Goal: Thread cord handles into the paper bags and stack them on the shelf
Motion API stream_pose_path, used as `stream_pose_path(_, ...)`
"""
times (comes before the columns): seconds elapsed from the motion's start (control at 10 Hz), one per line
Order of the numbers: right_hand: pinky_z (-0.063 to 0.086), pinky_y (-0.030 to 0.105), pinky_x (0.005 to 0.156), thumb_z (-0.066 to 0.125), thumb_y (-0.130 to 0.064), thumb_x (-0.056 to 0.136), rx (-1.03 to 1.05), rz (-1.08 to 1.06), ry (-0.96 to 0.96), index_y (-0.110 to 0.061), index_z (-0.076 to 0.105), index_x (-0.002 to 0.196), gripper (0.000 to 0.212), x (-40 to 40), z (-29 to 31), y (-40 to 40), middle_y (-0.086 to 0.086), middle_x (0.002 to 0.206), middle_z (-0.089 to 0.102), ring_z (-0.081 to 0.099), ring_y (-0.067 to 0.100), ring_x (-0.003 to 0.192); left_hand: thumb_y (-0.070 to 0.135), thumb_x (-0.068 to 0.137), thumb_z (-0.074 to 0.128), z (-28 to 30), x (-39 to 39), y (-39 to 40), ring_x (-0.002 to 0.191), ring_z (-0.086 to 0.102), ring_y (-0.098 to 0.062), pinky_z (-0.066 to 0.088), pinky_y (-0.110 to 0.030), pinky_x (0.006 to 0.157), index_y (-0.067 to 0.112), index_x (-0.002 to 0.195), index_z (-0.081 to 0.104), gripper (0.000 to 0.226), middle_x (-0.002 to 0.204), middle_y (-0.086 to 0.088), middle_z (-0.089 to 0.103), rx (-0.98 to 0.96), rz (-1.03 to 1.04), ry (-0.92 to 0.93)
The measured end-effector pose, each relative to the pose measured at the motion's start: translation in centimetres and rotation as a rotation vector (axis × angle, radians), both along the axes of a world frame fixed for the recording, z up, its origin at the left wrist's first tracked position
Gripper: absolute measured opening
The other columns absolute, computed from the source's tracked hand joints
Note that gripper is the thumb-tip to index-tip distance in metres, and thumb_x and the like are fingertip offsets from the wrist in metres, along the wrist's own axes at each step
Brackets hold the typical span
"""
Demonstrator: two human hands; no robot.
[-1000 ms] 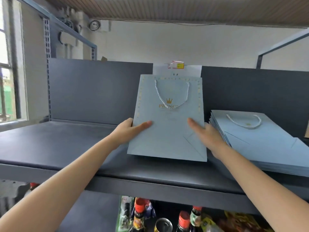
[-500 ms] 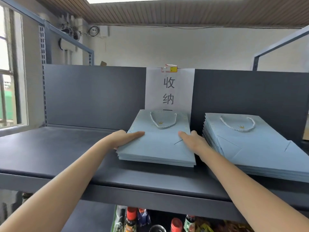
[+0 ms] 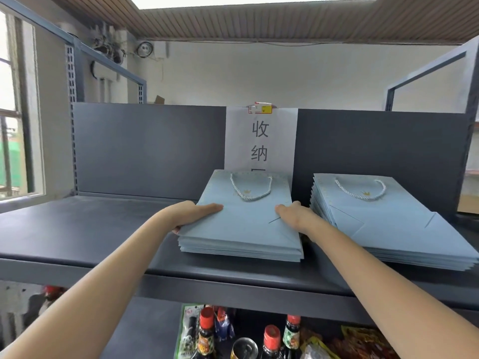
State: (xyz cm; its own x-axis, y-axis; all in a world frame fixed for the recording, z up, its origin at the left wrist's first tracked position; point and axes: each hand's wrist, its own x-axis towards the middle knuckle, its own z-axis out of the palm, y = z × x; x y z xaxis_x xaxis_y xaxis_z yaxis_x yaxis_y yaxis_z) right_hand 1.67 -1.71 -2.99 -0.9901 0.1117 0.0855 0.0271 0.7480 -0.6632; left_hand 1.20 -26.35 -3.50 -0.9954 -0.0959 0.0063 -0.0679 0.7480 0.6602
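Observation:
A stack of flat light-blue paper bags (image 3: 241, 231) lies on the dark grey shelf (image 3: 103, 229), in front of a white paper sign. The top bag carries a white cord handle (image 3: 250, 190) and a small gold crown print. My left hand (image 3: 193, 212) clasps the stack's left edge, thumb on top and fingertips showing beneath. My right hand (image 3: 293, 213) clasps the right edge, thumb resting on the top bag. A second, taller stack of the same bags (image 3: 388, 229) with a cord handle (image 3: 360, 190) lies just to the right.
The shelf's grey back panel (image 3: 145, 149) rises behind the stacks, with the white sign (image 3: 260, 141) hanging at its middle. Below the shelf stand sauce bottles with red caps (image 3: 270, 338) and snack packets. A window is at the far left.
A second ago both hands held one bag upright against the back panel. It has been laid flat on the left stack, and both hands now grip the stack's sides.

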Motion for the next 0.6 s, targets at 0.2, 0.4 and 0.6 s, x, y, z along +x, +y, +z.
stream_pose_path(0.2, 0.032, 0.031, 0.083, 0.027, -0.038, 0.098, 0.066, -0.022, -0.011, 0.0, 0.016, 0.145, 0.062, -1.0, 0.2, -0.8, 0.018, 0.146, 0.033, 0.04, 0.031, 0.126, 0.075, 0.081, 0.042, -0.1, -0.2, 0.9, 0.118, 0.05, -0.028, 0.039, -0.034, 0.086, 0.011, 0.132, 0.043, 0.081, 0.134, -0.008, 0.051, -0.105, 0.056, 0.119)
stream_pose_path(0.4, 0.038, 0.031, 0.075, 0.029, -0.041, 0.096, 0.437, -0.104, 0.189, -0.004, 0.048, 0.125, 0.051, 0.3, 0.4, -1.0, 0.014, 0.125, 0.055, 0.053, 0.031, 0.109, 0.066, 0.091, 0.034, 0.9, 1.6, 2.4, 0.114, 0.051, -0.029, 0.038, -0.034, 0.079, 0.008, 0.122, 0.049, 0.067, 0.122, -0.009, 0.056, -0.629, 0.182, 0.324)
stream_pose_path(0.6, 0.034, 0.034, 0.075, 0.029, -0.032, 0.097, 0.684, -0.095, 0.412, -0.009, 0.046, 0.12, 0.037, 1.5, 2.6, -0.6, 0.013, 0.123, 0.053, 0.053, 0.031, 0.109, 0.038, 0.097, 0.039, 2.8, 3.4, 3.3, 0.108, 0.049, -0.027, 0.038, -0.033, 0.085, 0.01, 0.114, 0.053, 0.036, 0.115, -0.009, 0.054, -0.958, 0.117, 0.691)
